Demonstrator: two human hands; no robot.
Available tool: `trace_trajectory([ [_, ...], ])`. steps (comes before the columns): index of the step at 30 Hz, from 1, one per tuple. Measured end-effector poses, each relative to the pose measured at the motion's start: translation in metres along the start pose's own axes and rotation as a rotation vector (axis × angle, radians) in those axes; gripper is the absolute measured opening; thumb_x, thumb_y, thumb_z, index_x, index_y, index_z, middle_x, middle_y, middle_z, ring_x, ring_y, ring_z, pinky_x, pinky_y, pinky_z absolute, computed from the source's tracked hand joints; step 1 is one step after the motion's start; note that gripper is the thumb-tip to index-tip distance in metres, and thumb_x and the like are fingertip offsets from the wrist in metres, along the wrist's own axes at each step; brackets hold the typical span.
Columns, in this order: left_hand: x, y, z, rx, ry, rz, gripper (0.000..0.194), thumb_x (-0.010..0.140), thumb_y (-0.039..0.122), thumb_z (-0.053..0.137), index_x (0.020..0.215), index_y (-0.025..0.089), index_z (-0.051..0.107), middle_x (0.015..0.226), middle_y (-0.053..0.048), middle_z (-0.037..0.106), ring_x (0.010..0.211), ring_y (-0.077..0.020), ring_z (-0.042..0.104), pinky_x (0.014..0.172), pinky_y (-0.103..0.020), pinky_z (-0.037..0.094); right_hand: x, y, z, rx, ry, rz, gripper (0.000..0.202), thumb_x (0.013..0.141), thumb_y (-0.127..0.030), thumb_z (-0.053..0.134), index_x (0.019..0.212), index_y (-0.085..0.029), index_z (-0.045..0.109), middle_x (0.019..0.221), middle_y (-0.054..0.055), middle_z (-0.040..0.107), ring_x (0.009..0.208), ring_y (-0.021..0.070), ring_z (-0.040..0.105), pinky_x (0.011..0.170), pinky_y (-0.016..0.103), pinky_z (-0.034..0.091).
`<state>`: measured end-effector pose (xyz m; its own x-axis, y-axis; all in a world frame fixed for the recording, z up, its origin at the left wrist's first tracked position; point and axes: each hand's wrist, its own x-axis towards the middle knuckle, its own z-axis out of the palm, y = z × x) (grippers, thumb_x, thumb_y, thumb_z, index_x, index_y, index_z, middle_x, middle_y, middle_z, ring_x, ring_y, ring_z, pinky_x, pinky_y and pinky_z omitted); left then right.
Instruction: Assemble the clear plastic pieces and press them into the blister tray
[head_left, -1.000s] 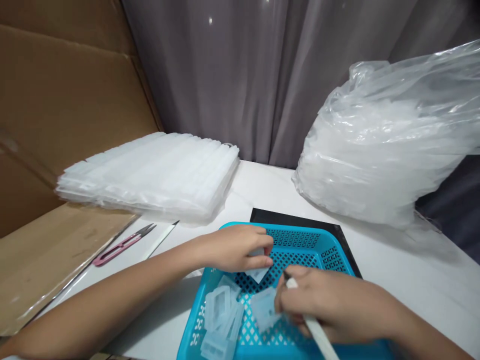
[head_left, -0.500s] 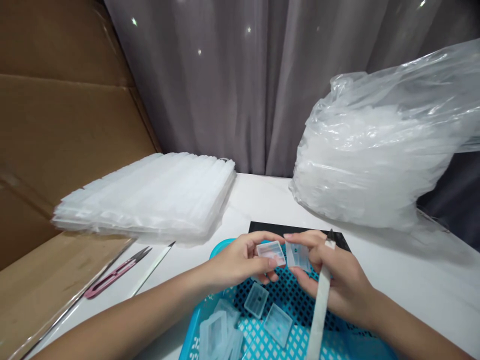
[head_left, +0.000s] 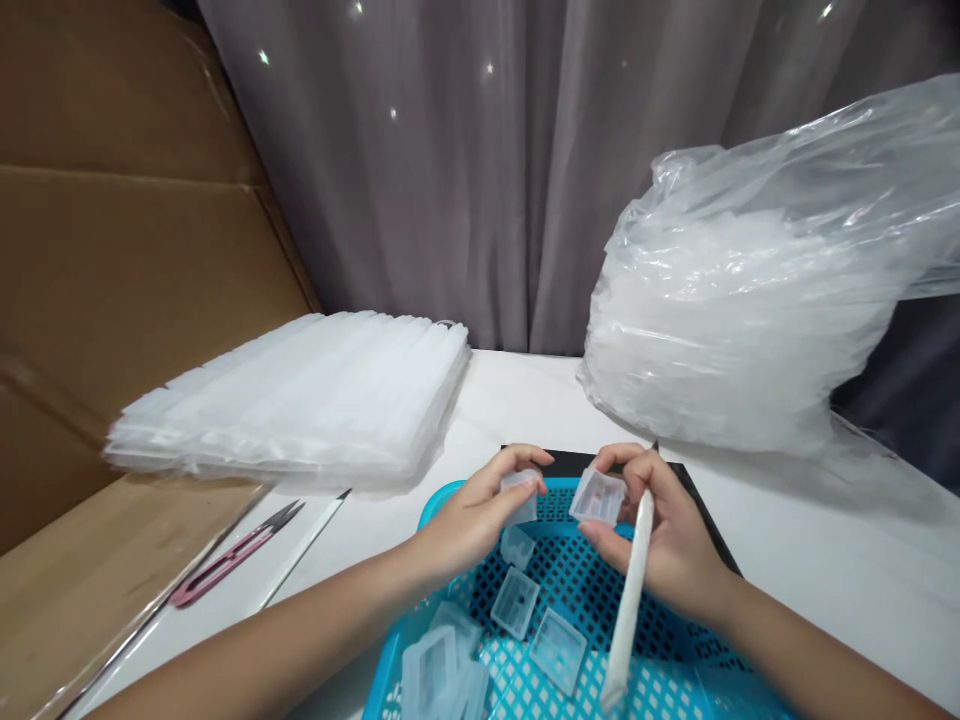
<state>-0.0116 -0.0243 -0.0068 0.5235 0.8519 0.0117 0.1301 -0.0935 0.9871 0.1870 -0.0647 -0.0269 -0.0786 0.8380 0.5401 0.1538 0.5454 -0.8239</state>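
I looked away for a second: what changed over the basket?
Both hands rose out of the blue basket. The left hand and right hand each took up a clear plastic piece. The right keeps its white tool. Pink snips stayed put.

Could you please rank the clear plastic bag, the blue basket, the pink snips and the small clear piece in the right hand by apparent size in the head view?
1. clear plastic bag
2. blue basket, partly cut off by the frame
3. pink snips
4. small clear piece held in the right hand; nearer the camera than the snips, so that order is unsure
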Motion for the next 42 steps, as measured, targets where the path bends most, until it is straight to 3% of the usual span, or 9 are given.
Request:
trace_trajectory([
  [3,-0.003,0.002,0.001,0.042,-0.049,0.004,0.029,0.089,0.045,0.05,0.103,0.02,0.056,0.09,-0.001,0.055,0.078,-0.0159,0.05,0.067,-0.025,0.038,-0.001,0.001,0.001,0.018,-0.082,0.001,0.041,0.07,-0.02,0.072,0.08,-0.025,0.033,0.1,0.001,0.05,0.054,0.0061,0.046,0.045,0.019,0.041],
  [5,-0.004,0.001,0.002,-0.004,-0.088,0.002,0.033,0.086,0.048,0.055,0.102,0.019,0.053,0.085,0.0,0.052,0.068,-0.0126,0.046,0.058,-0.022,0.033,0.0,0.003,0.001,0.059,-0.116,0.024,0.042,0.071,-0.023,0.073,0.081,-0.025,0.032,0.102,0.002,0.052,0.056,0.0068,0.049,0.046,0.019,0.043],
  [10,-0.008,-0.001,0.001,-0.097,-0.148,0.08,0.041,0.084,0.045,0.063,0.112,0.023,0.042,0.083,0.003,0.046,0.065,-0.0098,0.041,0.057,-0.02,0.033,0.003,0.008,0.0,0.153,-0.055,0.026,0.044,0.073,-0.028,0.073,0.082,-0.025,0.031,0.112,0.005,0.055,0.077,0.013,0.061,0.062,0.026,0.054],
  [15,-0.011,-0.001,0.002,-0.052,-0.172,0.148,0.047,0.082,0.037,0.065,0.117,0.023,0.037,0.093,0.0,0.044,0.072,-0.011,0.046,0.062,-0.021,0.038,0.002,0.008,-0.001,0.15,-0.041,-0.008,0.037,0.078,-0.023,0.068,0.081,-0.025,0.032,0.122,0.008,0.057,0.104,0.019,0.061,0.079,0.035,0.055],
  [20,-0.009,-0.002,0.004,0.056,-0.036,0.208,0.044,0.081,0.027,0.067,0.118,0.023,0.043,0.101,-0.002,0.042,0.081,-0.0126,0.05,0.067,-0.022,0.043,0.002,0.0,-0.004,0.162,-0.108,0.007,0.028,0.086,-0.025,0.059,0.081,-0.024,0.032,0.129,0.013,0.057,0.119,0.0223,0.053,0.094,0.043,0.046],
  [23,-0.006,-0.005,0.003,-0.046,0.065,0.249,0.047,0.08,0.026,0.071,0.116,0.024,0.042,0.096,0.0,0.044,0.081,-0.0123,0.054,0.067,-0.021,0.046,0.003,-0.003,-0.006,0.365,-0.256,0.085,0.027,0.087,-0.027,0.058,0.082,-0.024,0.032,0.134,0.014,0.053,0.121,0.0245,0.053,0.095,0.046,0.044],
  [27,-0.005,-0.005,0.003,-0.142,0.072,0.357,0.059,0.073,0.023,0.079,0.117,0.025,0.04,0.1,-0.002,0.054,0.084,-0.0148,0.061,0.071,-0.023,0.052,0.004,-0.002,-0.01,0.606,-0.355,0.206,0.031,0.086,-0.025,0.062,0.082,-0.024,0.032,0.141,0.014,0.047,0.121,0.0248,0.052,0.095,0.046,0.042],
  [37,-0.008,-0.002,0.006,-0.176,0.086,0.502,0.067,0.068,0.019,0.084,0.119,0.027,0.043,0.104,-0.002,0.068,0.089,-0.0143,0.067,0.076,-0.019,0.056,0.006,-0.001,-0.01,0.76,-0.347,0.248,0.032,0.084,-0.023,0.065,0.079,-0.024,0.033,0.141,0.009,0.048,0.115,0.0229,0.056,0.085,0.037,0.048],
  [42,-0.009,-0.004,0.007,-0.164,0.106,0.52,0.069,0.064,0.016,0.086,0.118,0.026,0.043,0.104,-0.001,0.069,0.088,-0.0142,0.068,0.075,-0.019,0.056,0.008,-0.001,-0.008,0.803,-0.297,0.278,0.033,0.085,-0.023,0.064,0.078,-0.023,0.032,0.136,0.008,0.052,0.113,0.025,0.058,0.087,0.044,0.048],
])
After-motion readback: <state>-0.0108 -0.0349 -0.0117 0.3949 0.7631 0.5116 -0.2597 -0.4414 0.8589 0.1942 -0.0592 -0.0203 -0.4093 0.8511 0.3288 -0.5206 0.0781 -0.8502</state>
